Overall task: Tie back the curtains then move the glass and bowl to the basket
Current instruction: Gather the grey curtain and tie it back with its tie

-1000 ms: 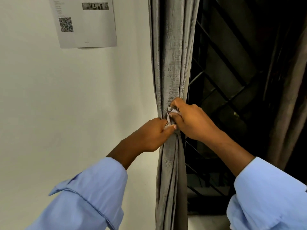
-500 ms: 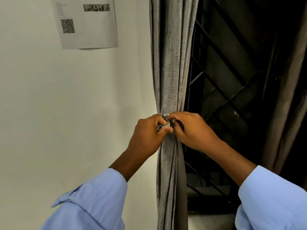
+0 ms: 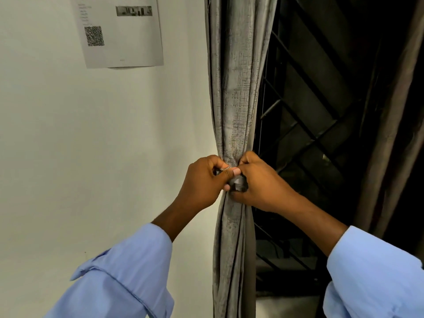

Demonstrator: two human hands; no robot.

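Hanging beside a white wall [image 3: 91,157], the grey curtain [image 3: 238,88] is bunched at its middle, where the left hand [image 3: 204,180] and right hand [image 3: 261,187] pinch a tie [image 3: 238,181] around it. A printed sheet [image 3: 121,31] is stuck on the wall; dark window bars [image 3: 309,125] stand right.

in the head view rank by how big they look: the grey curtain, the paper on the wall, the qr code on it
1. grey curtain, running the frame's full height
2. paper, its top cut off by the frame
3. qr code, a small patch on that paper
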